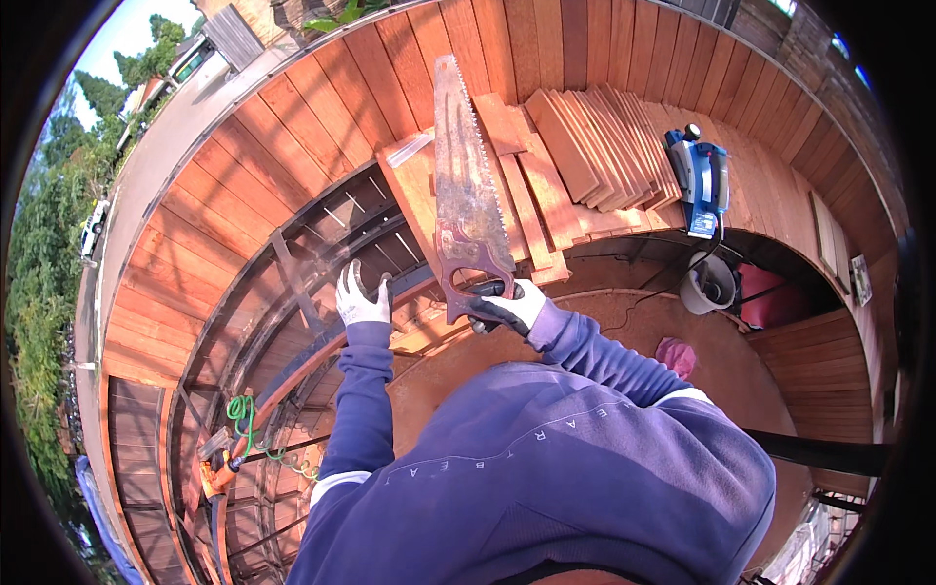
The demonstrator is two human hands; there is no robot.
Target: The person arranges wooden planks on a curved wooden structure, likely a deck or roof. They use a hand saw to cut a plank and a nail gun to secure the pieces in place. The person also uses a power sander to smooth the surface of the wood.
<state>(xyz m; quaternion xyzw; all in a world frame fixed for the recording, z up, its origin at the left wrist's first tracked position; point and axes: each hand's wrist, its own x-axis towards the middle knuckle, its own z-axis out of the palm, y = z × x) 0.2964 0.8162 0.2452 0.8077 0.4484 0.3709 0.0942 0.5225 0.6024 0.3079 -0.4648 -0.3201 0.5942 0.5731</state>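
My right hand (pixel 519 306), in a white and dark glove, is wrapped round the reddish-brown grip of a handsaw (pixel 462 166). The saw points away from me, its rust-stained blade over the wooden boards and its teeth facing right. My left hand (pixel 363 296), gloved the same way, is beside the bare metal frame (pixel 327 234) with its fingers curved and apart, and holds nothing. Just ahead of it, several nails or pins stick out in the gap of the frame. Whether its fingertips touch the frame I cannot tell.
A stack of thin wooden boards (pixel 595 146) leans on the curved bench, with a blue power planer (pixel 699 183) to its right. Below sits a white bucket (pixel 708 283). An orange air tool (pixel 222 475) with a green coiled hose (pixel 242 413) lies at lower left.
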